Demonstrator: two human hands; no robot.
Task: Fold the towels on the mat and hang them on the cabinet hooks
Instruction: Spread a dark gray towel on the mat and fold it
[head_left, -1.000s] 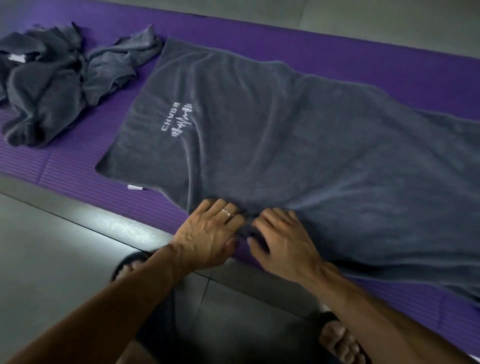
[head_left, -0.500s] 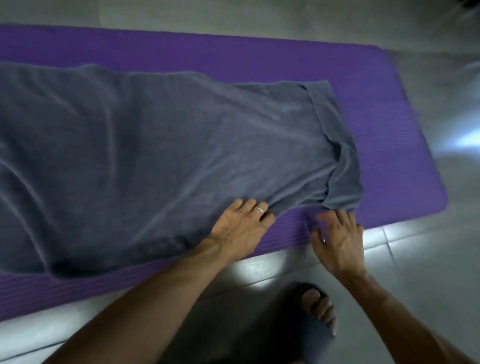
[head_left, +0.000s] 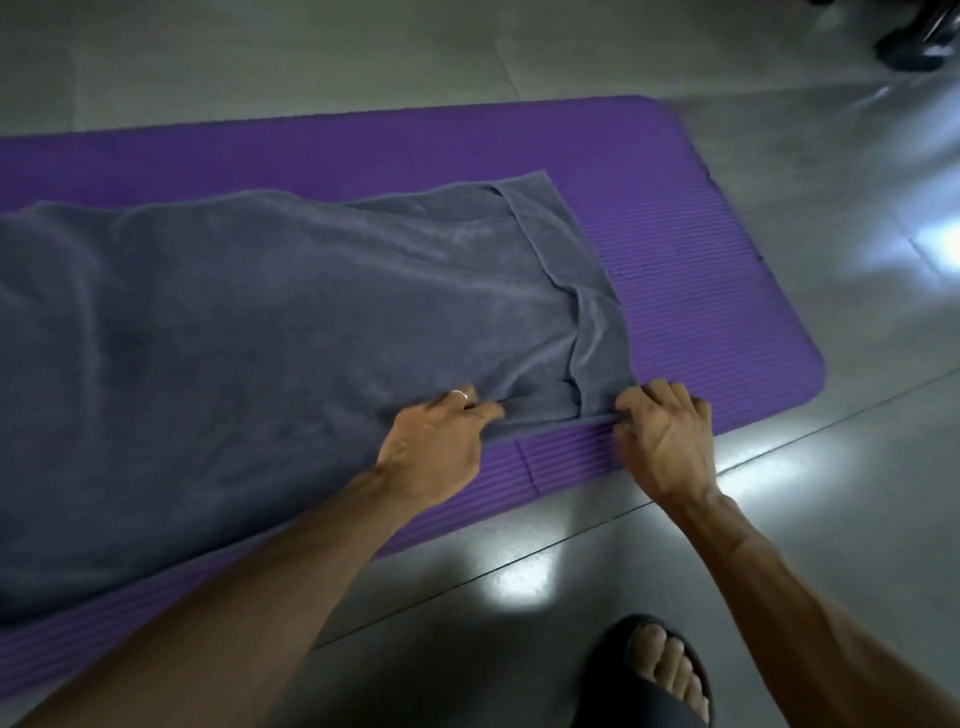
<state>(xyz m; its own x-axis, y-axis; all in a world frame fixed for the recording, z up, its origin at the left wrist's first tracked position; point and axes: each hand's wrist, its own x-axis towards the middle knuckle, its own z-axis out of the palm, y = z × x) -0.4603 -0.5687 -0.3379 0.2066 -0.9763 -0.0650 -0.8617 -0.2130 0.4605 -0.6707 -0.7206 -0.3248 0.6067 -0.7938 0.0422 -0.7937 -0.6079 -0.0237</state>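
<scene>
A large grey towel (head_left: 270, 332) lies spread along the purple mat (head_left: 701, 291), running off the left edge of the view. Its right end is turned back on itself in a rumpled flap. My left hand (head_left: 436, 447), with a ring on one finger, pinches the towel's near edge. My right hand (head_left: 665, 436) grips the near right corner of the towel, fingers curled over the hem. The hem is stretched taut between the two hands. No cabinet hooks are in view.
The mat's rounded right end lies on a glossy grey tiled floor (head_left: 831, 182) with bright light reflections. My foot in a dark sandal (head_left: 660, 670) stands on the floor near the bottom edge. A dark object (head_left: 914, 47) sits at the top right corner.
The view has swung from the towel's left end to its right end. Both hands slid right along the near edge; the right hand has now closed on the corner.
</scene>
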